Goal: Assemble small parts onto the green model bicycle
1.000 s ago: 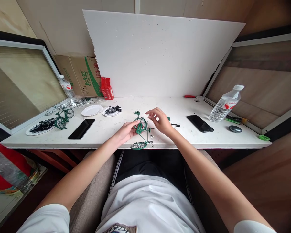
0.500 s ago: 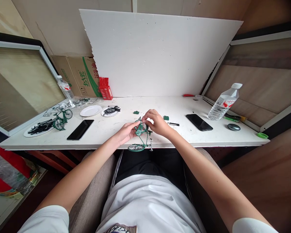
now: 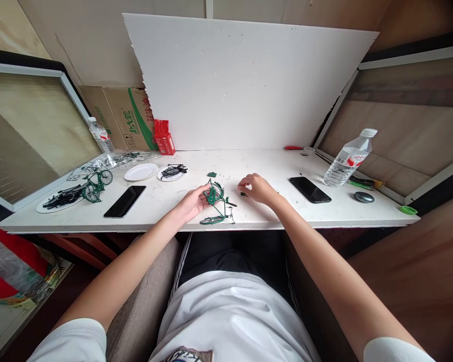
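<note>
My left hand (image 3: 193,204) is closed on a small green model bicycle (image 3: 215,197), gripping it by the wheel end that points away from me. Its other wheel and the handlebar hang toward the table's front edge. To the right, my right hand (image 3: 257,188) is apart from the bicycle, low over the table, thumb and fingers pinched together. A small dark green piece (image 3: 243,194) shows under its fingertips; most of it is hidden by the hand. Beyond the bicycle lies a flat green piece (image 3: 212,174) on the tabletop.
A second green bicycle (image 3: 97,183) stands at left beside a plate of black parts (image 3: 64,197). A phone (image 3: 125,201), an empty plate (image 3: 141,172) and another parts plate (image 3: 172,172) are nearby. At right are a second phone (image 3: 310,189) and a water bottle (image 3: 350,158).
My right hand has left the bicycle and moved right, where a green piece lay; that piece now shows at its fingertips. The bicycle has tilted and shifted slightly in my left hand.
</note>
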Demonstrator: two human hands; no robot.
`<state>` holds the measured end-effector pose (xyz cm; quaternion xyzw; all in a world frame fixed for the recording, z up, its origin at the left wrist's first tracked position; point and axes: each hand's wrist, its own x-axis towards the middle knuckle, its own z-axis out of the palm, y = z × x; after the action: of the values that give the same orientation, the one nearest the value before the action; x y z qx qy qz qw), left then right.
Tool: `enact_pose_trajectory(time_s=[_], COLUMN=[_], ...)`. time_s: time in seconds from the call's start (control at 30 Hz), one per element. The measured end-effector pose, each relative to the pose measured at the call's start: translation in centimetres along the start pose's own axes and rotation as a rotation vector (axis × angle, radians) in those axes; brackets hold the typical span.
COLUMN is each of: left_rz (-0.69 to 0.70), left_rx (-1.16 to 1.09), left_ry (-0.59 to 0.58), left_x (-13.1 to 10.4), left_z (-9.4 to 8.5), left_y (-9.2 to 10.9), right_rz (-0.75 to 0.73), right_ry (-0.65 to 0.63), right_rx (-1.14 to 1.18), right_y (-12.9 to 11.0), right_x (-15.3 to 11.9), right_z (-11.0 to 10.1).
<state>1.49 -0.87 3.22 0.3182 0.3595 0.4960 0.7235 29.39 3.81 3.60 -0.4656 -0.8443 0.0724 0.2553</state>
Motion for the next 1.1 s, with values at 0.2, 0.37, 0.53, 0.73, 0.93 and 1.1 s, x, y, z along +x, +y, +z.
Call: enact_pose_trajectory(time_s=[0.2, 0.37, 0.53, 0.73, 0.93, 1.1], left_rz=[-0.011, -0.004, 0.002, -0.009, -0.013, -0.009], left_rx=[-0.004, 0.005, 0.021, 0.015, 0.005, 0.015], left_ry=[0.01, -0.018, -0.04, -0.023, 0.01, -0.026], left_x=[-0.2, -0.4, -0.4, -0.4, -0.2, -0.2], left_z=[0.3, 0.4, 0.5, 0.5, 0.4, 0.3], left_y=[0.2, 0.0, -0.2, -0.3, -0.2, -0.3], right_rz=[0.164, 0.171, 0.161, 0.2, 0.251, 0.168], right_ry=[-0.078, -0.094, -0.086, -0.177, -0.232, -0.147], right_rx=[-0.162, -0.208, -0.209, -0.047, 0.001, -0.068], right_y=[-0.1, -0.2, -0.2, 0.6, 1.3, 1.0], right_x=[-0.3, -0.3, -0.2, -0.1, -0.1, -0.2], right_z=[0.7, 1.0, 1.1, 0.2, -0.6, 0.1])
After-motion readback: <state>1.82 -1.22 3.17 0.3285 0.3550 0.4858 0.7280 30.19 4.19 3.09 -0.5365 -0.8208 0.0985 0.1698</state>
